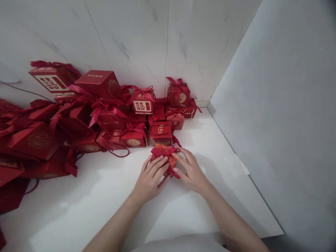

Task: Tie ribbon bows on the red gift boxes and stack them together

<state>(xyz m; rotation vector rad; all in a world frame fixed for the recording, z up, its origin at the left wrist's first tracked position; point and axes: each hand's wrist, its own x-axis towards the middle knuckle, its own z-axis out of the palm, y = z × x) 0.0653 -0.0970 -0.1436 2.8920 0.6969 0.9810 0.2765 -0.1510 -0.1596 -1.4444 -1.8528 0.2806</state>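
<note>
A small red gift box with a dark red ribbon bow stands on the white surface in front of me. My left hand grips its left side with the fingers laid over the top. On the right side rests my right hand, its fingers touching the ribbon and the box's edge. Both hands hold the box together, and its lower part is hidden by them.
A pile of several red gift boxes with ribbons fills the back left, against a marbled white wall. The nearest box stands just behind the held one. A grey wall bounds the right side.
</note>
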